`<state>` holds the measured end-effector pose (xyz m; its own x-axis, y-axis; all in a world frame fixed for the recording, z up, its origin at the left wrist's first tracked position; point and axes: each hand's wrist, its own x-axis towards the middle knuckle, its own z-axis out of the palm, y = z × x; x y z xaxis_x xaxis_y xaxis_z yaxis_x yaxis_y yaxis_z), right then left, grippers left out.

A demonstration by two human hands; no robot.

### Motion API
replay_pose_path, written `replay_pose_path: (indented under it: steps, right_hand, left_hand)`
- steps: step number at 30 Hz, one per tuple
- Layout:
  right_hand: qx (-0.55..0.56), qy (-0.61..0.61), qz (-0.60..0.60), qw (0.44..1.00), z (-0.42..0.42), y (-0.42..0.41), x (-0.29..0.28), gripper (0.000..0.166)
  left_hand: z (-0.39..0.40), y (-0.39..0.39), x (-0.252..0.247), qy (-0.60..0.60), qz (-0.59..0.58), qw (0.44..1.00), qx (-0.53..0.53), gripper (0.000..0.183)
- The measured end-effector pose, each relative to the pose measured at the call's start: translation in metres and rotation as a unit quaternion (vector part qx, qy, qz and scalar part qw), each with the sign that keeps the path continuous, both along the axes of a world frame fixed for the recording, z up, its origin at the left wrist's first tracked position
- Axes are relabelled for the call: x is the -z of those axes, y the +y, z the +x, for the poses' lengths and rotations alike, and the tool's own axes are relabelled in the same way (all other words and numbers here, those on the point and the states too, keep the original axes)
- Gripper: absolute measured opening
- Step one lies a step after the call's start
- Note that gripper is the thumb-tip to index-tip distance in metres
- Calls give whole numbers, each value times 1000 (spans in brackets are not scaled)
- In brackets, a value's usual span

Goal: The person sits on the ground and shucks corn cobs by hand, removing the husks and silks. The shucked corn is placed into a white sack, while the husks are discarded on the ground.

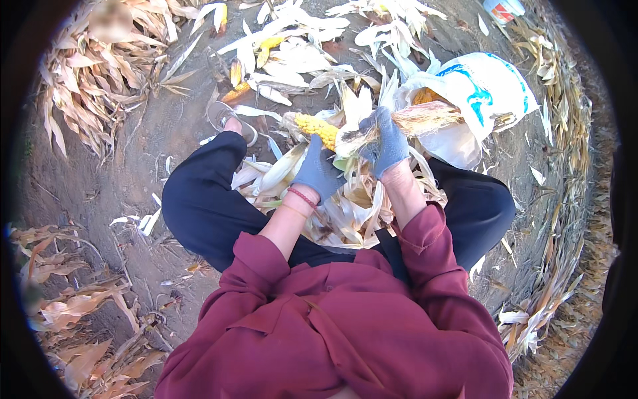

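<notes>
A yellow ear of corn (318,128) is in front of me with its kernels partly bare. My left hand (320,172), in a grey glove, grips it from below, the thumb lying along the kernels. Pale husk and dark silk (353,142) are bunched at the near end of the ear, and my right hand (383,142), gloved too, is closed around them. A tuft of brownish silk and husk (427,118) shows just right of that hand. Loose stripped husks (356,214) are heaped between my legs, under both hands.
A white woven sack (498,90) with blue print lies to the right, corn (425,96) visible at its mouth. More ears (236,93) and husks (294,55) are scattered ahead. Dry stalks (99,70) are piled at left; a white bucket (503,10) is at far right.
</notes>
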<state>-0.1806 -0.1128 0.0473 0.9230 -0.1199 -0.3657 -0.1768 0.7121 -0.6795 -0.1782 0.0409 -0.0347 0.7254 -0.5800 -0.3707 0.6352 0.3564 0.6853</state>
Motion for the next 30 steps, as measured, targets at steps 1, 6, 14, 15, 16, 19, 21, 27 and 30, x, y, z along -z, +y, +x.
replay_pose_path:
  steps: [1, 6, 14, 15, 16, 19, 21, 27, 30]
  right_hand:
    - [-16, 6, 1, 1000, -1, 3, 2, 25]
    - [-75, 63, -26, 995, -10, 24, 21, 19]
    - [-224, -100, -304, 921, -34, 27, 44, 14]
    - [-282, -157, -417, 850, -35, 21, 47, 15]
    - [-337, -96, -450, 821, -38, 17, 62, 21]
    - [-363, -148, -310, 866, -50, 8, 130, 34]
    - [-399, -80, -127, 905, -57, -11, 148, 39]
    - [-437, -132, -313, 832, -22, -69, 66, 35]
    - [-325, 70, -560, 759, 6, -104, 79, 32]
  left_hand:
    - [11, -3, -45, 211, -132, 965, -86, 71]
    - [43, -6, -8, 178, -45, 959, -216, 51]
    - [71, 32, 35, 194, -98, 894, -392, 46]
    - [71, 38, 40, 204, -129, 894, -376, 46]
    - [70, 37, 42, 183, -110, 902, -376, 46]
    - [71, 30, 46, 118, -56, 917, -376, 44]
    - [65, 29, 27, 43, 30, 930, -364, 43]
    - [57, 38, 22, -77, 212, 922, -314, 45]
    - [48, 33, 13, -61, 176, 947, -261, 43]
